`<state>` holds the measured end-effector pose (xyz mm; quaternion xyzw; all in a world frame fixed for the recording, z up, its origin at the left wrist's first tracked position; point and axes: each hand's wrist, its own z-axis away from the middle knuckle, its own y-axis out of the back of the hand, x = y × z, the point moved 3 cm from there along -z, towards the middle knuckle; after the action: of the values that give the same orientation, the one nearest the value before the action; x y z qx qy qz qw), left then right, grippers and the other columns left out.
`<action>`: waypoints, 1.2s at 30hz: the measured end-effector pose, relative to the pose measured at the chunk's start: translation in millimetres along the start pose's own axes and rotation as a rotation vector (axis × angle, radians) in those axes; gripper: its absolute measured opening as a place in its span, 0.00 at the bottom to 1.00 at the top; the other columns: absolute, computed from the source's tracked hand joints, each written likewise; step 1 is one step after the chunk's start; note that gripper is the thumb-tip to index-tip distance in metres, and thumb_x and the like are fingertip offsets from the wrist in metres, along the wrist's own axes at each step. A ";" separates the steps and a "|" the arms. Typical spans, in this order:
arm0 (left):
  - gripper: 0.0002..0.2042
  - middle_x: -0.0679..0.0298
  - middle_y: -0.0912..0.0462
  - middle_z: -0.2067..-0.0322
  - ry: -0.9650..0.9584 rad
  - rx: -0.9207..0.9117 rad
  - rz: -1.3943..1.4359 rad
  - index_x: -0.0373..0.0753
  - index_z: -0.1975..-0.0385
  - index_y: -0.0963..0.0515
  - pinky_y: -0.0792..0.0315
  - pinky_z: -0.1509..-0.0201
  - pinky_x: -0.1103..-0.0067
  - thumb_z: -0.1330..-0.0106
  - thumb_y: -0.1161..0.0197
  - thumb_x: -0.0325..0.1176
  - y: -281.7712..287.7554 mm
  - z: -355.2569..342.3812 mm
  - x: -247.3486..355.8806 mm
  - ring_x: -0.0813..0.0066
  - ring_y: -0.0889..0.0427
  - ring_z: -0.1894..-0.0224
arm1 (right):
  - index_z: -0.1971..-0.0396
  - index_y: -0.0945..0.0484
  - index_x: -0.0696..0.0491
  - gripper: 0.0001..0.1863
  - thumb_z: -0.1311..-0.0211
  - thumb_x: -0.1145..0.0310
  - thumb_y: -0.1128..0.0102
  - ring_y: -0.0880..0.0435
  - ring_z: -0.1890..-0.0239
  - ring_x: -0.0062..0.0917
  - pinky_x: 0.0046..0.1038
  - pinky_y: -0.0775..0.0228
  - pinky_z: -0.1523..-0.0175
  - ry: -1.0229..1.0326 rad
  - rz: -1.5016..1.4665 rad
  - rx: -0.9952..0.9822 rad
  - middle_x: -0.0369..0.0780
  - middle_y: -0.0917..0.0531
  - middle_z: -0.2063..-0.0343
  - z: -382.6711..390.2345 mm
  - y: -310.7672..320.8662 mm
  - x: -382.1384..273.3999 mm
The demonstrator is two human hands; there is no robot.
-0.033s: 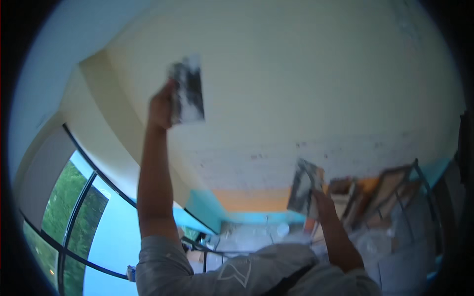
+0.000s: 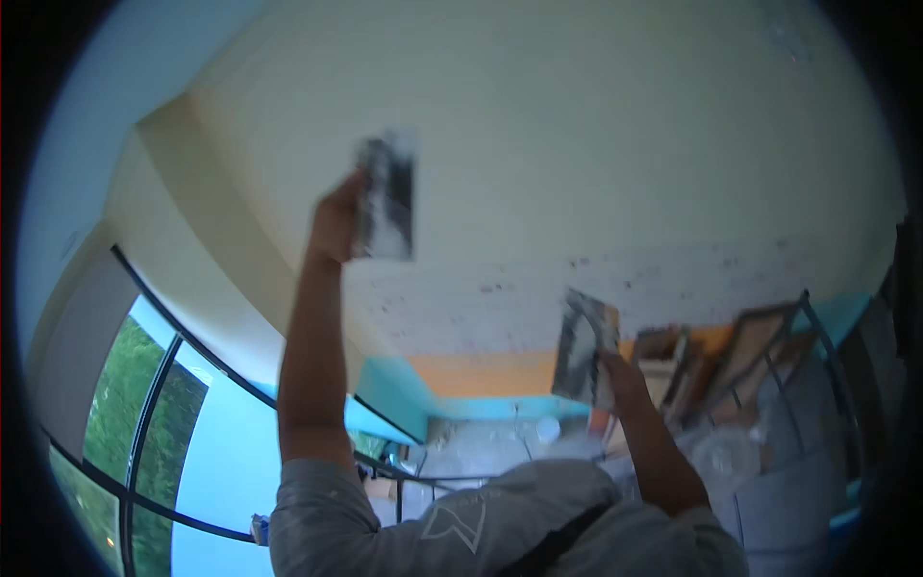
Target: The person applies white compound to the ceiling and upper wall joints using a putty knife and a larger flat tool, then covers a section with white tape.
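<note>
Raised high on the left, my left hand is closed round a plastering trowel. The trowel's rectangular blade is dark with whitish smears and lies at or close to the cream wall. Motion blurs it, so contact is hard to judge. Lower on the right, my right hand grips a second plastering trowel, held tilted and away from the other one. Grey and whitish residue streaks its face. Both handles are mostly hidden by the fingers.
Below the cream area runs a whitish, dark-spotted band, then orange and turquoise strips. Framed panels lean at the right beside a dark metal rail. A white bucket stands on the floor. Curved windows fill the left.
My left hand and its trowel have shifted right and slightly down in the picture. The right hand's trowel sits a little higher and further left. The whole view has tilted slightly.
</note>
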<state>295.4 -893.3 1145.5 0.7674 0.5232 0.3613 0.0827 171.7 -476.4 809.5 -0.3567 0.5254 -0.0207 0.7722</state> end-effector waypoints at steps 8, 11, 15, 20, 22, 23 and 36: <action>0.23 0.56 0.18 0.54 0.951 -0.794 0.966 0.32 0.41 0.28 0.23 0.50 0.73 0.26 0.46 0.44 -243.9 172.3 2.3 0.70 0.18 0.55 | 0.43 0.31 0.59 0.19 0.28 0.66 0.45 0.14 0.56 0.29 0.36 0.17 0.50 -0.183 -0.365 -0.315 0.42 0.18 0.54 13.2 -35.1 4.6; 0.26 0.58 0.18 0.56 0.801 -0.919 0.553 0.33 0.38 0.30 0.23 0.52 0.74 0.27 0.44 0.47 -248.1 177.3 -14.5 0.73 0.18 0.56 | 0.43 0.31 0.59 0.20 0.29 0.65 0.44 0.14 0.56 0.29 0.35 0.17 0.50 -0.097 -0.210 -0.178 0.42 0.18 0.55 18.0 -19.2 4.3; 0.24 0.57 0.18 0.58 0.742 -0.883 0.507 0.32 0.47 0.27 0.25 0.53 0.72 0.29 0.44 0.49 -248.5 185.6 -35.4 0.66 0.18 0.57 | 0.43 0.31 0.58 0.20 0.30 0.65 0.43 0.14 0.57 0.28 0.34 0.17 0.52 -0.080 -0.262 -0.060 0.40 0.18 0.57 26.5 2.9 4.6; 0.22 0.53 0.19 0.61 0.640 -0.326 0.420 0.33 0.50 0.28 0.26 0.52 0.69 0.31 0.41 0.47 -241.1 192.1 -26.0 0.64 0.19 0.58 | 0.40 0.34 0.58 0.22 0.29 0.66 0.44 0.17 0.52 0.29 0.36 0.19 0.50 0.094 -0.245 0.098 0.41 0.21 0.52 29.0 -8.3 -20.3; 0.15 0.60 0.19 0.61 0.565 -0.190 0.640 0.34 0.50 0.27 0.27 0.53 0.77 0.29 0.42 0.39 -247.9 210.4 8.5 0.78 0.22 0.58 | 0.38 0.36 0.56 0.23 0.29 0.68 0.44 0.19 0.49 0.31 0.37 0.22 0.46 0.193 -0.293 0.257 0.41 0.23 0.50 18.0 3.6 -10.3; 0.16 0.55 0.19 0.60 0.502 -0.236 0.554 0.34 0.51 0.28 0.27 0.51 0.72 0.30 0.41 0.39 -249.0 223.2 25.0 0.65 0.20 0.56 | 0.38 0.36 0.56 0.23 0.29 0.68 0.44 0.19 0.49 0.31 0.37 0.22 0.46 0.191 -0.294 0.264 0.41 0.23 0.50 15.5 4.9 -5.3; 0.18 0.58 0.19 0.56 -0.220 -0.173 0.102 0.39 0.56 0.20 0.31 0.48 0.61 0.50 0.39 0.20 -230.4 266.3 31.7 0.52 0.23 0.53 | 0.37 0.35 0.59 0.27 0.26 0.57 0.47 0.21 0.50 0.28 0.30 0.26 0.45 0.480 -0.129 0.501 0.42 0.23 0.49 31.2 -22.4 -24.2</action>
<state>300.9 -698.0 850.8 0.8180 0.4381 0.3225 0.1869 194.3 -466.7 847.7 -0.1735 0.6470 -0.2808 0.6873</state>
